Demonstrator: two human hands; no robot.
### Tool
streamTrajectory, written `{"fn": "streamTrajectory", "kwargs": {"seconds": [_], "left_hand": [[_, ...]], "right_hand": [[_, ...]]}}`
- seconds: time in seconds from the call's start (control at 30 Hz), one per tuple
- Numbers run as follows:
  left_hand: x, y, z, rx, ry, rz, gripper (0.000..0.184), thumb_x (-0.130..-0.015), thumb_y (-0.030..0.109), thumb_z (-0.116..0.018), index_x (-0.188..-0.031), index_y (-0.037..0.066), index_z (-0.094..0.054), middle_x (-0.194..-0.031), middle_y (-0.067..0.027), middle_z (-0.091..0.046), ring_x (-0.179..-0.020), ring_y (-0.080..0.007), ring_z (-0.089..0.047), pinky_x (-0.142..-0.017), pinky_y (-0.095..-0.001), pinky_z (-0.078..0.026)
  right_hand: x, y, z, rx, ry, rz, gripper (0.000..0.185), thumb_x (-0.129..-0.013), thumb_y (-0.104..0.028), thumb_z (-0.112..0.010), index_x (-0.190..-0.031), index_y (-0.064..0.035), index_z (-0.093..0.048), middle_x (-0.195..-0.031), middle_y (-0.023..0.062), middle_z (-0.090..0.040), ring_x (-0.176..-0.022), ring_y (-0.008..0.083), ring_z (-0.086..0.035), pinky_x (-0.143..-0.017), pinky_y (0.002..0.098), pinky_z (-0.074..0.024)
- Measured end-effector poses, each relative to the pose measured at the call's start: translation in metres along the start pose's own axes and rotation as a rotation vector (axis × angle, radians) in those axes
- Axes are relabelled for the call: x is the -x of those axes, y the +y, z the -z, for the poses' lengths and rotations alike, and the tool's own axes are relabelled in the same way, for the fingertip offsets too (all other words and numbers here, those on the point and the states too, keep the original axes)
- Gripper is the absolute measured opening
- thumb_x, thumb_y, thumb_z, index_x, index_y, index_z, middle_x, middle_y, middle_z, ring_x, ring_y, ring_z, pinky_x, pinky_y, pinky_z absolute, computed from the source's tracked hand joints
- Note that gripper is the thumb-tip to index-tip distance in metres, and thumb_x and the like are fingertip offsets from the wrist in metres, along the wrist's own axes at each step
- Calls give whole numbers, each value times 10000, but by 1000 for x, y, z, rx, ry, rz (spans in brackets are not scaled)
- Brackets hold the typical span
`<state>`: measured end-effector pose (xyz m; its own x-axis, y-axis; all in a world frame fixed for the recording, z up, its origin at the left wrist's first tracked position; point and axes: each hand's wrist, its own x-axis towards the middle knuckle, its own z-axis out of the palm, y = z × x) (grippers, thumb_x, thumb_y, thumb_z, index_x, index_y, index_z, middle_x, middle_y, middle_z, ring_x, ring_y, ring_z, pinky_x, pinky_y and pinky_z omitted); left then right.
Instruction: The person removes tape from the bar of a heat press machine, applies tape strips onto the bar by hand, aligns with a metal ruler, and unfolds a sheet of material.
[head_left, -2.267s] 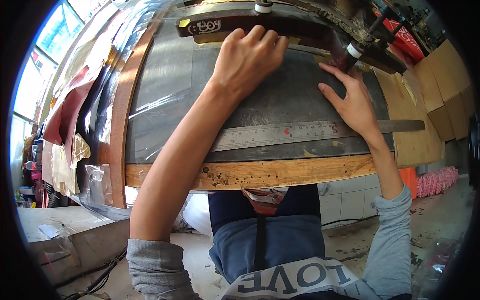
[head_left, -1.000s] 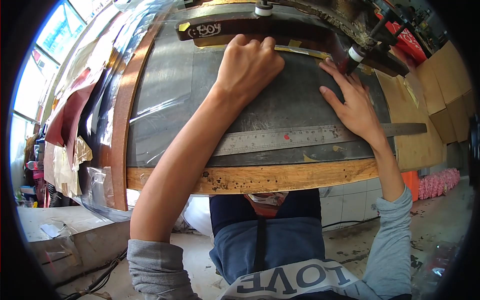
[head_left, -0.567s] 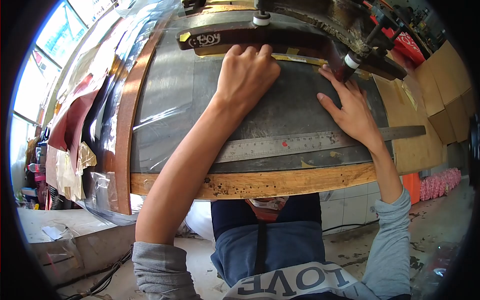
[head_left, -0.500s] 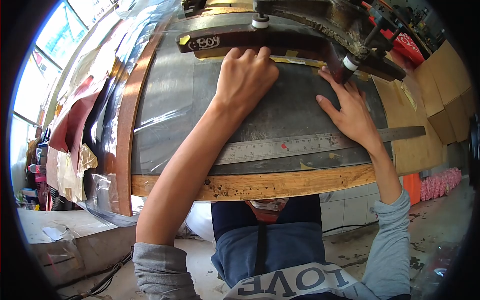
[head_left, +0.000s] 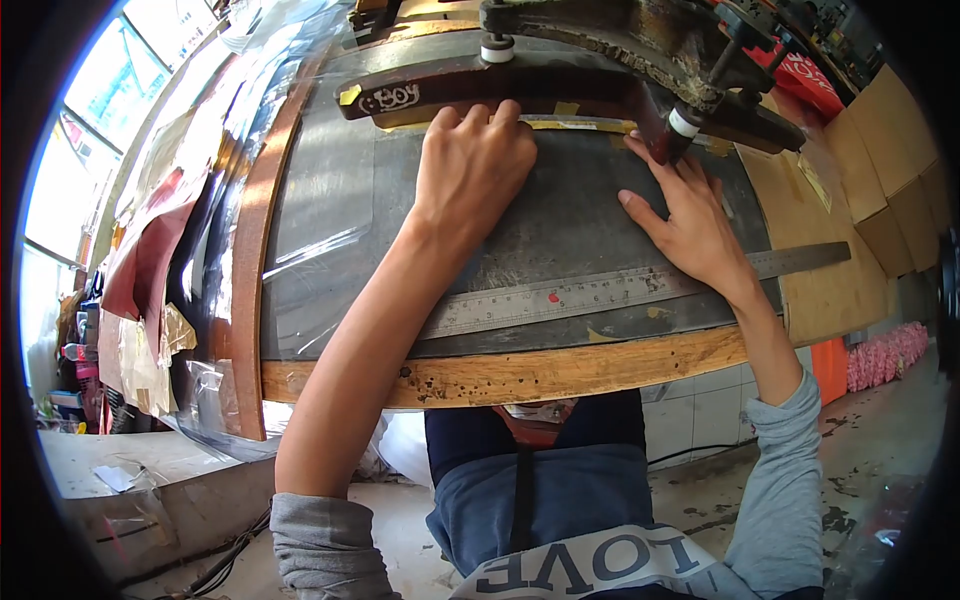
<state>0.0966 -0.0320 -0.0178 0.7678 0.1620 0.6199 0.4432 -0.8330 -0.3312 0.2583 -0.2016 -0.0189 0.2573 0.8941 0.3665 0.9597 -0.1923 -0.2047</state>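
Observation:
My left hand [head_left: 476, 165] is closed, its knuckles raised and its fingertips curled out of sight against the front edge of a long dark bar [head_left: 580, 90]. Whatever those fingers hold, if anything, is hidden. A strip of yellowish tape [head_left: 575, 125] runs along the foot of the bar. Farther right, my right hand [head_left: 692, 218] lies with fingers stretched and thumb apart on the dark grey work surface [head_left: 560, 210]. Its fingertips reach beside a dark post with a white collar [head_left: 684, 122], partly hiding them. A steel ruler [head_left: 560, 298] lies slantwise nearer my body, below both hands.
Heavy metal machine arms [head_left: 620, 30] stand over the bar. A wooden edge [head_left: 560, 368] borders the table's front. Dark red and clear sheets [head_left: 150, 235] are piled at left. Cardboard [head_left: 880, 160] stands at right, with a pink bundle [head_left: 888, 355] below.
The whole view has shifted slightly, so the bar and machine sit a little farther left. Both hands keep nearly the same places and poses against them.

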Motion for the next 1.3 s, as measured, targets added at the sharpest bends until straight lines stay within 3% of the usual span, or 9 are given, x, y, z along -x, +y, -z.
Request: {"fn": "streamTrajectory", "kwargs": {"seconds": [0.17,0.37,0.57,0.67,1.03,1.3], "left_hand": [[-1,1,5,48,-40,20,91,-737,59,-575,-778,73,-655,-832,-37,-601,-829,-184,-614,-731,-327,-485],[2,-1,17,130,-167,68,275,-781,59,-558,-1025,94,-681,-894,-89,-636,-812,-209,-625,-728,-364,-483],[3,-14,28,278,-458,145,382,-826,126,-548,-1202,159,-603,-601,-102,-592,-564,-239,-603,-614,-391,-489],[4,-16,30,292,-434,150,398,-832,136,-546,-1227,176,-585,-542,-92,-560,-542,-234,-593,-592,-387,-487],[5,-20,28,364,-424,187,376,-827,139,-560,-1202,170,-561,-570,-106,-576,-569,-271,-611,-590,-403,-488],[2,-19,31,359,-459,202,356,-832,136,-553,-1188,153,-565,-572,-107,-574,-553,-268,-604,-569,-407,-475]], "right_hand": [[0,1,-1,-10,9,-3,550,-856,-335,-597,-1325,-98,-433,-1230,153,-504,-1170,310,-445,-958,493,-314],[-1,3,-1,-40,73,-28,500,-832,-344,-633,-1221,-68,-484,-1163,158,-485,-1127,326,-447,-927,493,-335],[-9,8,-7,125,130,29,416,-850,-350,-606,-1106,-30,-539,-1108,199,-430,-1023,371,-418,-853,497,-367],[-8,4,-6,169,123,14,394,-866,-345,-583,-1068,-8,-550,-1083,206,-424,-998,374,-413,-839,498,-368],[-12,-2,-1,210,30,-59,384,-870,-361,-567,-971,10,-557,-1087,209,-428,-1010,366,-415,-790,497,-365],[-15,6,-11,280,63,-21,424,-890,-394,-518,-1018,1,-603,-1103,220,-431,-1017,367,-415,-817,497,-357]]}}
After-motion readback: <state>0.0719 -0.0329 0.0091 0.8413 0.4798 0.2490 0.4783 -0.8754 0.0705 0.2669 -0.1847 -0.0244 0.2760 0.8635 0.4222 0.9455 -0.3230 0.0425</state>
